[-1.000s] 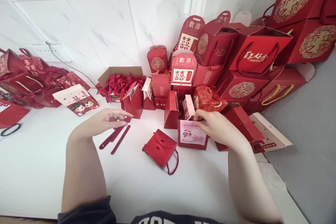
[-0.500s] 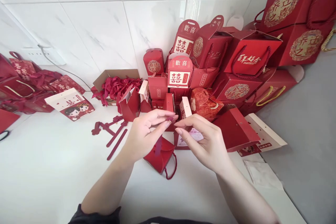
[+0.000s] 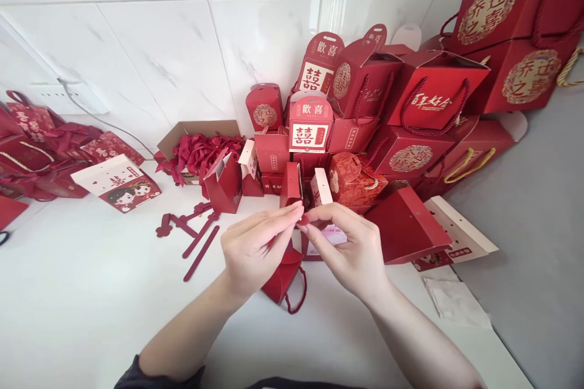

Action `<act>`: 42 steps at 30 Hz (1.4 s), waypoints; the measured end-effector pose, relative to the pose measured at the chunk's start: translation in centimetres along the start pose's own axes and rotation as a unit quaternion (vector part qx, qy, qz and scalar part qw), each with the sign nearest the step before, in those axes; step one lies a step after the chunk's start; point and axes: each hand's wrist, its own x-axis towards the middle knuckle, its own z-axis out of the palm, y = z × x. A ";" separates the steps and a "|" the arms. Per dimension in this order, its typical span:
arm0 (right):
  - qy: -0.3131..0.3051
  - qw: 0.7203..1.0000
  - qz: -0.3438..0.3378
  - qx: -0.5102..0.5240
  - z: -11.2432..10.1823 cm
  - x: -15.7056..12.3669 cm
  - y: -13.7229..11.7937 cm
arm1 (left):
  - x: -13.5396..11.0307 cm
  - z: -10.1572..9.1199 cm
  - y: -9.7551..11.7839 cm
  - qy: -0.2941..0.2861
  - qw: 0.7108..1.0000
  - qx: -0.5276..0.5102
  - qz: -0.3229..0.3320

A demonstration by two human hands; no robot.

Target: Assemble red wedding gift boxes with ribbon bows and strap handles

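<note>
Over the table my hands meet, fingertips nearly touching. My left hand (image 3: 258, 249) is closed, its thumb and fingers pinching a small dark red strip (image 3: 303, 220), of which only the tip shows. From the other side, the thumb and forefinger of my right hand (image 3: 358, 249) pinch that same tip. Behind and below my left hand lies a red gift box (image 3: 279, 282) with a cord handle (image 3: 298, 298), partly covered by the hand. On the table to the left are several loose dark red strips (image 3: 201, 252), some with flower-shaped ends.
An open cardboard box (image 3: 205, 129) of crumpled red ribbon (image 3: 205, 155) stands by the tiled wall. Stacked red gift boxes (image 3: 410, 152) fill the back right. A printed box (image 3: 121, 185) stands left, and white paper (image 3: 456, 301) lies near the grey panel at right.
My hands have come together, and my right fingertips now pinch the red strip's tip. Earlier they were apart from it. The view has shifted slightly.
</note>
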 end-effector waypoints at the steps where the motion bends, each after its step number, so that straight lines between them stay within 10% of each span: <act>1: 0.001 1.000 -0.013 -0.002 -0.2 0.1 0.1 | 0.0 -0.1 0.0 -0.013 1.000 -0.018 -0.001; 9: -0.173 0.980 -0.088 -0.037 -2.5 0.8 0.3 | 2.2 -2.5 -0.3 -0.264 0.908 -0.210 -0.249; 13: -0.227 0.967 -0.107 -0.043 -3.2 0.8 0.3 | 2.9 -3.2 -0.5 -0.381 0.861 -0.236 -0.240; 22: -0.196 0.970 -0.145 0.011 -3.8 0.3 -0.6 | 2.3 -2.6 -0.6 -0.289 0.923 -0.254 0.010; 42: -0.222 0.948 -0.091 -0.210 -3.4 -1.5 0.7 | 1.2 -2.0 0.6 -0.296 0.941 0.068 0.149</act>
